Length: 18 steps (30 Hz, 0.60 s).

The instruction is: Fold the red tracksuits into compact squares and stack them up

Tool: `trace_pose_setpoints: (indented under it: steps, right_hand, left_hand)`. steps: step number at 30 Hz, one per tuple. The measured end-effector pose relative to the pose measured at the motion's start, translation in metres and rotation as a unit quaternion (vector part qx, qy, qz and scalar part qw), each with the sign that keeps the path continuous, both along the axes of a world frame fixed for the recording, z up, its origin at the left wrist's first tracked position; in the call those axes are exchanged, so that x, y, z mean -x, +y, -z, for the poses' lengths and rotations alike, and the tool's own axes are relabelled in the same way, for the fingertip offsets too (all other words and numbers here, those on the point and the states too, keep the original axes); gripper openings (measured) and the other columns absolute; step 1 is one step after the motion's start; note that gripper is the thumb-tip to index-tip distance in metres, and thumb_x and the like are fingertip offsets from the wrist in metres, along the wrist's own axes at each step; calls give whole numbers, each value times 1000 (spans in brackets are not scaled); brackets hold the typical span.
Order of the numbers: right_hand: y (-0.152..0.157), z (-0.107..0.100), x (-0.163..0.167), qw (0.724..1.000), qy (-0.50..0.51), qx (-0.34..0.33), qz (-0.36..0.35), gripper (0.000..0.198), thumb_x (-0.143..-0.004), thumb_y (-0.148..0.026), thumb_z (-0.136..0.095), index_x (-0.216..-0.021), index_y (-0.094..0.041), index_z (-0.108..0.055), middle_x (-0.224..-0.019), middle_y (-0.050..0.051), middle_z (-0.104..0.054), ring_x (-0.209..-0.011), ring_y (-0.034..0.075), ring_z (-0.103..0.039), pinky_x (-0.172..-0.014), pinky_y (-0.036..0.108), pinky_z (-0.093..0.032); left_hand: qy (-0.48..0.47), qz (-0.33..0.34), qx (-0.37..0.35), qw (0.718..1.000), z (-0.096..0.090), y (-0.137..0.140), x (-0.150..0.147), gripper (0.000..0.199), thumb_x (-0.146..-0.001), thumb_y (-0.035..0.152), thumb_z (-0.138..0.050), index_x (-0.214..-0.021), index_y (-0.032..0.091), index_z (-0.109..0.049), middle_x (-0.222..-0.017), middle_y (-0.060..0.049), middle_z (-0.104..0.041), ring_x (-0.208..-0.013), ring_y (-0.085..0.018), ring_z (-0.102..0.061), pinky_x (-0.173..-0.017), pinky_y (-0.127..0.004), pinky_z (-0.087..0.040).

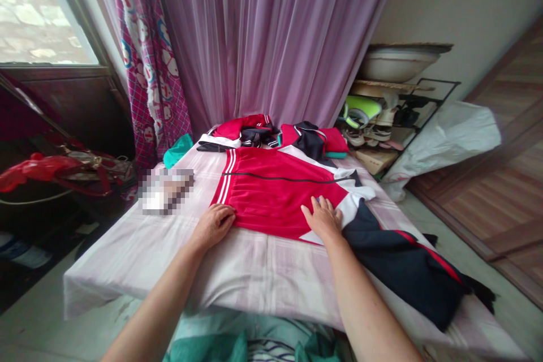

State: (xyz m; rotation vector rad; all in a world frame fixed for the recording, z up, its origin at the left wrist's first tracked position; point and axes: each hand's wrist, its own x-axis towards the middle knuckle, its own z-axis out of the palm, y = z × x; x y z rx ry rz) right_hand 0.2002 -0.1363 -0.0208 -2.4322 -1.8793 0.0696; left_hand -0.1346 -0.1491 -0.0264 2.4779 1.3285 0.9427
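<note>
Head view: red jacket [271, 195] laid flat.
Left hand [215, 223] touches its hem [224, 181], grip unclear; right hand [325, 219] rests open atop.

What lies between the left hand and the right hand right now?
The red body of the spread-out jacket fills the stretch between the left hand and right hand, as the head view shows.

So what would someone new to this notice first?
Probably the red jacket spread across the table, with the left hand by its striped end and the right hand resting nearer the white part. Behind the table, a tall purple curtain fills the background.
</note>
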Motion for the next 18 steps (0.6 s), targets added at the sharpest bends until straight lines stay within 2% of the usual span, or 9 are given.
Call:
trace_pose_setpoints:
  steps: [18]
  right_hand:
    - [-1, -1, 0, 1000, -4, -4, -2, 63, -99, -50, -32, -152, -18, -41, -161, 16, -32, -147, 29, -28, -114, 54, -24]
  left_hand:
    - [-7, 4, -4, 1000, -2, -1, -1, 21, -95, 28, -49, -87, 21, -67, -94, -6, -76, -90, -19, -70, -87, -34, -53]
